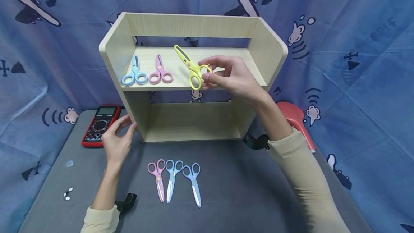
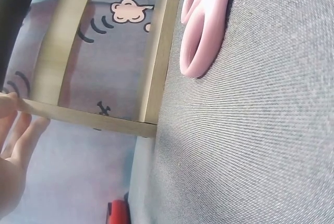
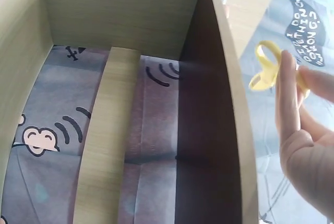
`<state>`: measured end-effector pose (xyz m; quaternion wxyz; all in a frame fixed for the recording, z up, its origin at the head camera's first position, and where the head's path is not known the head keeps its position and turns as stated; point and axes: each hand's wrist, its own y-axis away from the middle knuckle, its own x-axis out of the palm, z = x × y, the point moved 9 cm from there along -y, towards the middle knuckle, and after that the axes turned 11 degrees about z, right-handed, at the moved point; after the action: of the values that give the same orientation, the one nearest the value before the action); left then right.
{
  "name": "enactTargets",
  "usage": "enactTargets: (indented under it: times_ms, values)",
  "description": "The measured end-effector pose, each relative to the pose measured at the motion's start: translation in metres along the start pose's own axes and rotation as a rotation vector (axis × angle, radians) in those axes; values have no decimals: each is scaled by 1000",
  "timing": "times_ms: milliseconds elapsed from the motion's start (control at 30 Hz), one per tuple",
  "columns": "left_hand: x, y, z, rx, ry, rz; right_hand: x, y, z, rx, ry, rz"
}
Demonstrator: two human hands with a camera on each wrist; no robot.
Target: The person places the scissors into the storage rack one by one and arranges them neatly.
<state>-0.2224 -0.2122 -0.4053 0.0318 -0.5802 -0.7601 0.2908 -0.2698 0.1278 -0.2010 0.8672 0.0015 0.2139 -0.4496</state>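
A pair of yellow scissors (image 1: 194, 71) is pinched by one handle ring in my right hand (image 1: 234, 74), its blades pointing up and left over the upper shelf. In the right wrist view the yellow scissors (image 3: 269, 67) show beyond the shelf board's edge. Left of them, blue scissors (image 1: 134, 73) and pink scissors (image 1: 160, 71) lie side by side on the upper board, blades toward the back. My left hand (image 1: 118, 139) rests its fingertips at the front edge of the left side panel (image 2: 94, 119) of the wooden shelf (image 1: 194, 25).
On the grey table (image 1: 233, 190) lie pink scissors (image 1: 157, 177) and two blue scissors (image 1: 173, 179), handles toward the shelf. A red multimeter (image 1: 100, 127) lies left of the shelf, a red object with a handle (image 1: 292, 114) right. Small pieces (image 1: 68, 193) lie far left.
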Motion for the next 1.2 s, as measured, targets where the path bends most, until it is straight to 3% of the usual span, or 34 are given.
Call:
enactTargets:
  times_ms: [233,367,700,933,1200]
  values:
    - [0,0,-1,12,46,-11,0,-25,-16,135,-71,-36]
    - [0,-1,-1,18,71,-14,1,-35,-20,164,-79,-57]
    - [-1,-1,-3,19,44,-12,0,-44,-21,254,146,-50]
    - [-1,0,-2,18,61,-16,4,-44,-12,284,424,-37]
    - [-1,-1,-3,22,57,-14,8,-48,-10,312,494,-28]
